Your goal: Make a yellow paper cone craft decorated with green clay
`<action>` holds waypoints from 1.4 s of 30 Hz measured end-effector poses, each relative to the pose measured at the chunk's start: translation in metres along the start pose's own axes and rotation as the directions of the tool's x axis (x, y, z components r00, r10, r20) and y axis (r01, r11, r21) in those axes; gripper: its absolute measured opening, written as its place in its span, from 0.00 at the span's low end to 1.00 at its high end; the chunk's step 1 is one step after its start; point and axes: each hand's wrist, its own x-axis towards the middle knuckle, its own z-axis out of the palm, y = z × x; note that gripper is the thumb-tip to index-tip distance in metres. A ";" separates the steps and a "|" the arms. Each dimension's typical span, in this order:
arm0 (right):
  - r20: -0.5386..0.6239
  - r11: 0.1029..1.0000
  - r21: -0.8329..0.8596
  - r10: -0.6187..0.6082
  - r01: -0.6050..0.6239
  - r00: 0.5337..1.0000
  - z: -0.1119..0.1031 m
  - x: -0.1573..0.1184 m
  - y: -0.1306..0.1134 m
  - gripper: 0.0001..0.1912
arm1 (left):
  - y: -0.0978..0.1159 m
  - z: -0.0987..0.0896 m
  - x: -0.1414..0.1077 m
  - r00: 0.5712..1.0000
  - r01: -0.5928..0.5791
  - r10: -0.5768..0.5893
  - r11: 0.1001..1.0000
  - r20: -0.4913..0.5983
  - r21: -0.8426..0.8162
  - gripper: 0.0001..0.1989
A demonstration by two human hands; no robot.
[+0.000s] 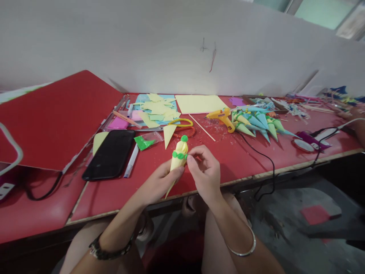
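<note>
A yellow paper ice cream cone (179,158) stands tilted over the table's front edge, its tip pointing down. Green balls ring its middle, and one green ball tops the swirled yellow upper part. My left hand (161,180) wraps round the lower cone, thumb in front. Beside the ring of balls, my right hand (204,167) pinches with thumb and index finger at the rightmost green ball; the fingertips touch it. Just behind lie a packet of green clay (145,143), a pale yellow paper triangle (169,135) and scissors with yellow and orange handles (185,122).
A black phone (110,154) and a white marker (131,161) lie to the left. A yellow glue gun (224,118), its cord trailing off the edge, sits by several finished cones (258,123). Yellow paper scraps (158,108) lie at the back. Another person's hand (355,118) is far right.
</note>
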 end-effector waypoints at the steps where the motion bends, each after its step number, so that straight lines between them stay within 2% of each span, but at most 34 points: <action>1: -0.002 1.000 -0.010 0.000 0.000 1.000 0.000 0.000 0.000 0.02 | 0.000 0.000 0.000 1.000 0.002 -0.002 1.000 -0.007 0.002 0.11; 5: -0.011 0.997 -0.075 -0.027 0.026 1.000 0.001 -0.001 0.001 0.02 | 0.001 0.001 0.000 1.000 0.001 0.000 1.000 -0.019 0.028 0.11; 9: -0.005 0.981 -0.166 -0.099 0.097 0.995 0.000 -0.002 0.001 0.02 | 0.005 0.000 0.001 1.000 -0.006 0.008 0.996 -0.021 0.087 0.12; 14: 0.016 0.946 -0.276 -0.173 0.170 0.985 -0.002 -0.003 0.000 0.04 | 0.006 -0.001 0.000 1.000 -0.026 0.027 0.996 -0.011 0.084 0.12; 22: 0.041 0.959 -0.228 -0.163 0.168 0.986 -0.002 -0.002 0.000 0.03 | 0.006 -0.003 -0.001 1.000 -0.008 0.006 0.996 0.024 0.091 0.09; 35: 0.030 0.931 -0.278 -0.237 0.236 0.971 -0.001 -0.002 -0.001 0.04 | 0.006 -0.004 -0.002 0.997 0.060 -0.065 0.988 0.034 0.141 0.10; 42: 0.031 0.945 -0.239 -0.221 0.222 0.975 -0.002 -0.003 0.001 0.03 | 0.008 -0.002 -0.002 0.999 -0.021 0.026 0.995 -0.047 0.100 0.13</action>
